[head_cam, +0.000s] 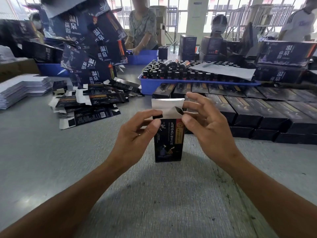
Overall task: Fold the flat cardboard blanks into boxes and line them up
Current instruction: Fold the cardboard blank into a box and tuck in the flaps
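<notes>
Both hands pinch upright box [169, 141] top flaps; flat blanks [89, 107] left, finished boxes [253, 110] right.

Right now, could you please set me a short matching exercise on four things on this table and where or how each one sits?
Things:
1. upright box
2. flat blanks
3. blue tray
4. folded boxes

States:
A. filled with dark bottles
B. lying in rows at the right
C. held by both hands, top flap open
D. loosely piled at the left

Pairs: 1-C, 2-D, 3-A, 4-B
</notes>
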{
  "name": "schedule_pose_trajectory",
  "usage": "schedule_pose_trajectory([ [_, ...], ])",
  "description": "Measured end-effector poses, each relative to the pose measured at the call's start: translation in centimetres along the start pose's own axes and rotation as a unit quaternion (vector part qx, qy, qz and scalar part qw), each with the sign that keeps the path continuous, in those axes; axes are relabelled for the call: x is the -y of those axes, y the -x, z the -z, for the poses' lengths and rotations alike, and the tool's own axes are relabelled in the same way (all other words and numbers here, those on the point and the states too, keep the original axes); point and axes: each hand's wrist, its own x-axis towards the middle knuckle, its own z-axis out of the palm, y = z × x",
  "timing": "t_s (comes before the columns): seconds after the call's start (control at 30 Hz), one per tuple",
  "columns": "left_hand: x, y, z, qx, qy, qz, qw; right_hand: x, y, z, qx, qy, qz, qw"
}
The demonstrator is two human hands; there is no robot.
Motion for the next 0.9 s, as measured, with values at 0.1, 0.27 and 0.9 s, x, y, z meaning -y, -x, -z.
schedule_pose_trajectory([
  [0.1, -0.2, 0.0, -0.1, -0.005, 0.01, 0.001, 1.0, 0.5, -0.1, 0.0, -0.007, 0.016, 0.011, 1.0],
  [0.27, -0.4, 0.1, -0.3, -0.007, 0.024, -0.014, 1.0, 0.7, -0.2, -0.3, -0.045, 0.031, 0.005, 0.998],
  [0.9, -0.1, 0.1, -0.1, -0.039, -0.097, -0.1, 0.989, -1.1, 0.1, 0.1, -0.027, 0.106, 0.066, 0.992],
])
